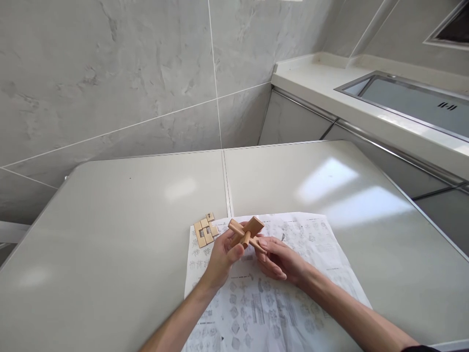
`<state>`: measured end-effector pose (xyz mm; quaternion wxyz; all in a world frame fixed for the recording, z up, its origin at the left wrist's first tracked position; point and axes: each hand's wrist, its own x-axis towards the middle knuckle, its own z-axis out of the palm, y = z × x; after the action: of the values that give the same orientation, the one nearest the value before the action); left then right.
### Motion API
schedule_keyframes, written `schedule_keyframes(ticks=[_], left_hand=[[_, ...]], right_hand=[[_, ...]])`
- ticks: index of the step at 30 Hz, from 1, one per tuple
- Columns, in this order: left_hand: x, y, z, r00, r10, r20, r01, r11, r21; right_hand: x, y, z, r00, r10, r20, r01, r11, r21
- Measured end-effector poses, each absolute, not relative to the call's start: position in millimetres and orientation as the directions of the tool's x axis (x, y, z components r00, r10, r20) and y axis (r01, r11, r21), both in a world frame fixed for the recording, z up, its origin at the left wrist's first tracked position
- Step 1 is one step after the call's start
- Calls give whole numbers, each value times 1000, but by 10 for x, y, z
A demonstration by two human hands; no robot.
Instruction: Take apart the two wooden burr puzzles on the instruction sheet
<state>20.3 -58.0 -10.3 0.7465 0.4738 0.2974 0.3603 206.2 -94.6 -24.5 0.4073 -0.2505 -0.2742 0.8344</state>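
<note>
A wooden interlocking puzzle (247, 232) of several crossed sticks is held up between my two hands, over a printed sheet. My left hand (224, 254) grips it from the left, with the thumb at its near side. On the right, my right hand (277, 257) has thumb and fingers closed on the stick that points down to the right. Fingers behind the puzzle are partly hidden. To the left of it, flat wooden notched pieces (205, 231) lie fitted side by side, and one bears a "3".
The large paper sheet (256, 303), covered in small puzzle diagrams, lies under my hands on a pale glossy table (110, 234) with a centre seam. A grey tiled wall (146, 73) stands behind. At right is a white counter (308, 80) with a glass-topped appliance (410, 100).
</note>
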Motion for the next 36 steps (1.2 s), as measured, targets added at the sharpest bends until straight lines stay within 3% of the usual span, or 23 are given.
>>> schedule_keyframes(ticks=[10,17,19,21,24,27,30,36], left_hand=[[203,-622,-78,537,832,-139,-216,295,931],[199,-640,-85,459,887,-54,-223,174,959],[193,-647,-87,433,900,-52,-209,156,965],[187,-657,-88,417,908,-49,-168,130,977],[188,-671,-95,418,909,-14,-66,46,997],[201,-678,-106,426,904,46,37,-68,997],[214,-677,-111,428,901,78,81,-124,989],[208,-667,-111,413,909,54,52,-83,995]], right_hand=[[2097,-962,-279,-541,820,-187,-530,-505,-681],[2159,-931,-275,-562,808,-178,-432,-470,-770],[2196,-934,-232,-465,867,-177,-302,-343,-889],[2247,-934,-180,-289,953,-92,-85,-121,-989],[2340,-917,-117,-118,984,136,148,153,-977],[2420,-897,-94,-158,961,225,236,258,-937],[2444,-907,-98,-244,956,164,242,224,-944],[2398,-961,-98,-330,944,10,159,66,-985]])
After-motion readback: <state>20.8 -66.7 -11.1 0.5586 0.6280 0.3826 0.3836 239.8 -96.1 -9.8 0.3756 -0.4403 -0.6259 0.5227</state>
